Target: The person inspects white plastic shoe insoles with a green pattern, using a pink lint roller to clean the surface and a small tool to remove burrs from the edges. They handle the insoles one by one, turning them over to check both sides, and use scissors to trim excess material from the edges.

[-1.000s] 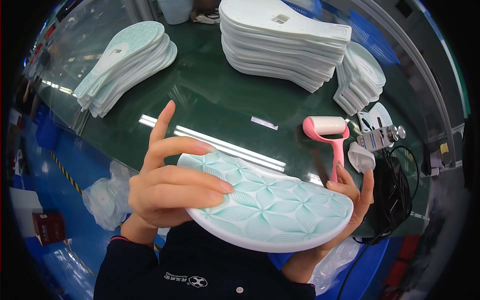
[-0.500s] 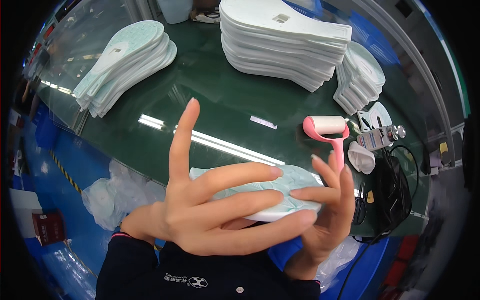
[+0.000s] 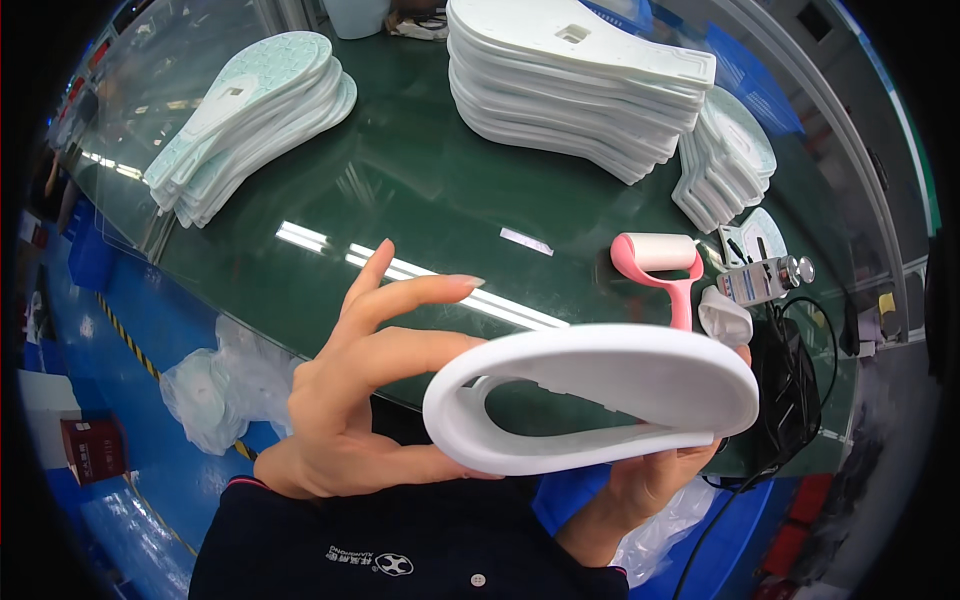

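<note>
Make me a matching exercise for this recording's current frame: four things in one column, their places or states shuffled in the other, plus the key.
Things
1. White plastic shell with an oval opening
2. Pink-handled roller with a white cylinder
3. Tall stack of white plastic panels
4. Lower stack of pale-green-patterned plastic panels

Places or states
A. Lower end of its handle hidden
B. Far left of the glossy dark green table
C. Held in the right hand
D. Top centre of the picture

Pairs: 1-C, 2-A, 3-D, 4-B

The left hand point(image 3: 345, 405) fans its fingers above the thumb, while the right hand point(image 3: 655, 478) (partly hidden) grips from below.
</note>
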`<action>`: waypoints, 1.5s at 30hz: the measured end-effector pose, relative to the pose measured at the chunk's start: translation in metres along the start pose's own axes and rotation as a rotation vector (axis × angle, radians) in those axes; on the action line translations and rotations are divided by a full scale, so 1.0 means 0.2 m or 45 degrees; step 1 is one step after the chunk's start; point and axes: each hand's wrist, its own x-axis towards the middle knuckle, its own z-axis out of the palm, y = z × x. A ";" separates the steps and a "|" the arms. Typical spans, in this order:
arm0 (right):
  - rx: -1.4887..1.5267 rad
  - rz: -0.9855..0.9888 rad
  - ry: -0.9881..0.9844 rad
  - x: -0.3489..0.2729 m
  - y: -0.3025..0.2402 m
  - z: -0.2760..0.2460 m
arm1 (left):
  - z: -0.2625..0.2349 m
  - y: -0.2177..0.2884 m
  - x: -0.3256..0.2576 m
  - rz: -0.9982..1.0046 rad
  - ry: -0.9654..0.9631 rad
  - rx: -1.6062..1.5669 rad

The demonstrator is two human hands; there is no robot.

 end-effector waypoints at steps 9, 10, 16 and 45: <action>-0.327 -0.031 -0.237 0.07 0.14 -0.03 | -0.03 0.06 0.07 0.368 -0.203 0.488; -0.322 -0.024 -0.240 0.07 0.15 -0.03 | -0.02 0.05 0.07 0.393 -0.177 0.470; -0.346 -0.258 -0.262 0.09 0.14 -0.07 | -0.03 0.05 0.06 0.249 -0.141 0.445; -1.224 -0.937 -0.541 0.17 -0.19 0.07 | 0.12 -0.19 -0.03 -0.095 -0.045 0.081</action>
